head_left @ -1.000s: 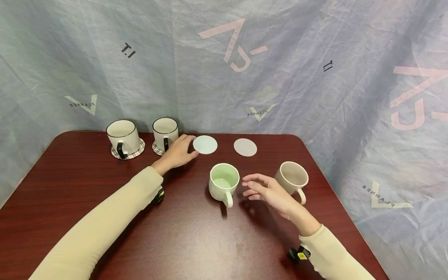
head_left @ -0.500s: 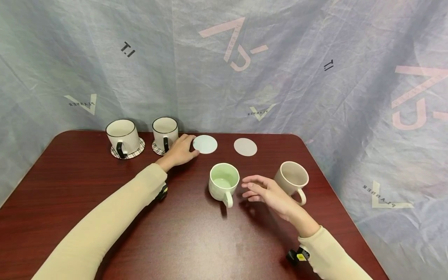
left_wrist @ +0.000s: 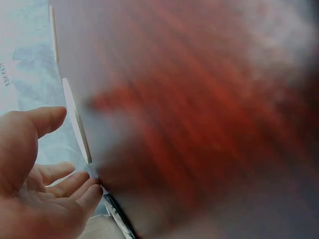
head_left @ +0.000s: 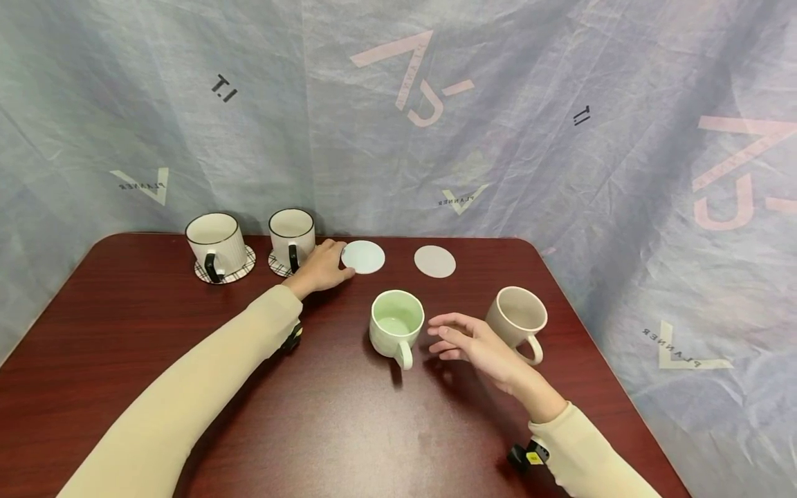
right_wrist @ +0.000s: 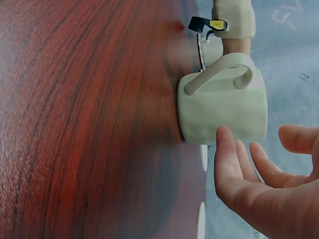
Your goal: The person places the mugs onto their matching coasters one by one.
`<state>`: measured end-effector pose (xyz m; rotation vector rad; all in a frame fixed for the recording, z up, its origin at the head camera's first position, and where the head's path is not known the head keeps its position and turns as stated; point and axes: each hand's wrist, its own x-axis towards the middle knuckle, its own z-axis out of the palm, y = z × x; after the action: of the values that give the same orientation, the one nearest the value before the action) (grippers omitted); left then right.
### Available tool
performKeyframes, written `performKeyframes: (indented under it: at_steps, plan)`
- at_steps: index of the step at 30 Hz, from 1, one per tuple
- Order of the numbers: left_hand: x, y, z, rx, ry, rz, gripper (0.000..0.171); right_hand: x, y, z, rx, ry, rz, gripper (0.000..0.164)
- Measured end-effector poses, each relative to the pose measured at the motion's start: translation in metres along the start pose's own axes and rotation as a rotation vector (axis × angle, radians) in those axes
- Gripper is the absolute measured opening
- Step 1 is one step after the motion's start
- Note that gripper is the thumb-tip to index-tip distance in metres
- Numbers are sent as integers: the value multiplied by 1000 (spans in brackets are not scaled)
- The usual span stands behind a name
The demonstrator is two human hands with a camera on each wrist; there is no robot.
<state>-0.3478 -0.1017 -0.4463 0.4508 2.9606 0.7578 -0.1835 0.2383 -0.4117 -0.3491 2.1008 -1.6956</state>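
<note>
Printed cloth (head_left: 373, 131) is hanging behind the worktop (head_left: 324, 436). Cream sleeves (head_left: 212, 387) are covering both arms. L hand (head_left: 320, 268) is showing thumb & fingers spread at the L edge of the blue coaster (head_left: 364, 257); contact: cannot tell. R hand (head_left: 476, 346) is hovering, fingers loosely bent & parted, just R of the green mug (head_left: 396, 321). Mugs: green one is standing upright mid-worktop, btwn hands, handle pointing twd person; beige mug (head_left: 519, 310) is standing at R, partly hidden by R hand; 2 black-rim mugs (head_left: 218, 245) are standing at far L, each resting on a plaid coaster (head_left: 250, 265). Blue coaster is lying flat, rear ctr.; grey coaster (head_left: 434, 261) is lying flat to its R.
</note>
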Motion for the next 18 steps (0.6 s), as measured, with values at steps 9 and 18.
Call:
performKeyframes:
  at_steps: [9,18]
  plan:
    - [2,4,-3,32,-26,-10,74,0,0,0,-2,-1,7,42]
    - [5,5,-3,54,-36,16,72,-1,-1,0,-5,0,12,43]
